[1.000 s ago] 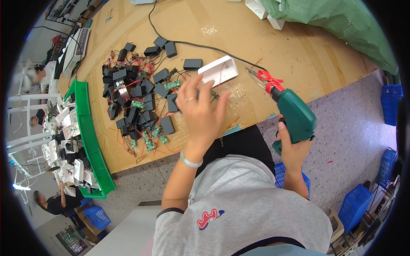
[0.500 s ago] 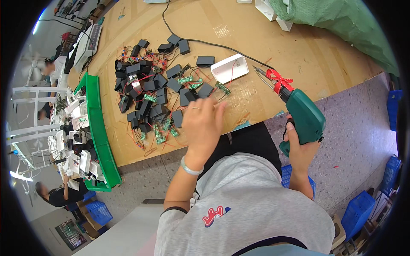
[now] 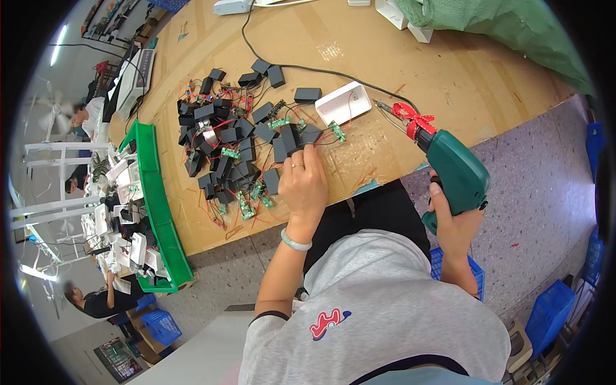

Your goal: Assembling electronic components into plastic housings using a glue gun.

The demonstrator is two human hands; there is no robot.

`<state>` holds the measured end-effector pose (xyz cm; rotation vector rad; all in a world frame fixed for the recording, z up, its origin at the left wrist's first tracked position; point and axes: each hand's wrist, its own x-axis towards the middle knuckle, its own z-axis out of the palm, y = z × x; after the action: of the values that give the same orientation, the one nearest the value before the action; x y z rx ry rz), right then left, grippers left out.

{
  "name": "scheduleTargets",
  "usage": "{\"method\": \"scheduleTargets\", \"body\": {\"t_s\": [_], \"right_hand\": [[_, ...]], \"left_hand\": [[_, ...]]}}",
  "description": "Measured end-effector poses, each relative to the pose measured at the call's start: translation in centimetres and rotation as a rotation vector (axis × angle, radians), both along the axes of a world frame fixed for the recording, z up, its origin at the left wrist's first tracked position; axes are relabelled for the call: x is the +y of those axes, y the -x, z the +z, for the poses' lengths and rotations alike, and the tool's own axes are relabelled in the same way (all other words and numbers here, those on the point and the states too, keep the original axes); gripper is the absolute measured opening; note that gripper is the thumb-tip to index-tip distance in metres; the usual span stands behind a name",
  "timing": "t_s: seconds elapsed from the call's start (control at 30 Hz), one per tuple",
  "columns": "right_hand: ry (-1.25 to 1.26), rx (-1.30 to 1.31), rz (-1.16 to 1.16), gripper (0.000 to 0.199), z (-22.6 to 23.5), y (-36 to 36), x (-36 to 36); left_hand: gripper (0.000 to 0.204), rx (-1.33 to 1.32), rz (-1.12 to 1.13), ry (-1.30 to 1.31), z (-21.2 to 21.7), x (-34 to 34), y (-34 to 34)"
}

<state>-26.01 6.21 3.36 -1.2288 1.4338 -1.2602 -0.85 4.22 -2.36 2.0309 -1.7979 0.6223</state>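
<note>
My right hand (image 3: 457,226) is wrapped around the handle of a dark green pistol-shaped soldering gun (image 3: 457,168), a finger by its trigger. The gun's metal tip points up and left toward a white plastic case (image 3: 345,104); a red ribbon (image 3: 412,118) is tied round its front. With bent fingers, my left hand (image 3: 304,187) grips a small black box (image 3: 290,136) at the near right edge of a heap of black boxes (image 3: 240,172). Part of that box is hidden by my fingers. Just right of it lies a small green circuit board (image 3: 337,131) with thin wires.
A black cord (image 3: 321,68) runs across the cardboard-covered table (image 3: 462,83). At the left stands a green tray (image 3: 151,192) holding white cases. Green sheeting (image 3: 487,32) covers things at the far right. Blue crates (image 3: 548,314) stand on the floor; other people are at the far left.
My left hand has come down to the heap's edge and closed on a black box, now tilted up. The soldering gun stays almost in place. The view has shifted slightly.
</note>
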Motion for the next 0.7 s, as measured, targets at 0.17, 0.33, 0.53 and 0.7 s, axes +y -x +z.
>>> {"method": "scheduleTargets", "body": {"t_s": [0.17,0.33,0.53,0.7], "right_hand": [[-0.014,-0.031,-0.018,0.027,0.2,0.0,-0.1],[-0.016,-0.025,-0.014,0.027,-0.2,0.1,-0.2],[-0.018,-0.051,-0.036,0.027,-0.1,0.3,-0.4],[0.0,-0.023,-0.017,0.027,-0.2,0.2,-0.4]], "left_hand": [[0.011,0.09,0.003,0.027,-0.6,0.1,-0.3],[0.01,0.264,0.023,-0.027,0.4,0.3,0.3],[0.014,0.732,-0.13,-0.166,4.8,2.4,2.5],[0.019,0.921,-0.359,-0.113,5.4,-0.4,3.5]]}}
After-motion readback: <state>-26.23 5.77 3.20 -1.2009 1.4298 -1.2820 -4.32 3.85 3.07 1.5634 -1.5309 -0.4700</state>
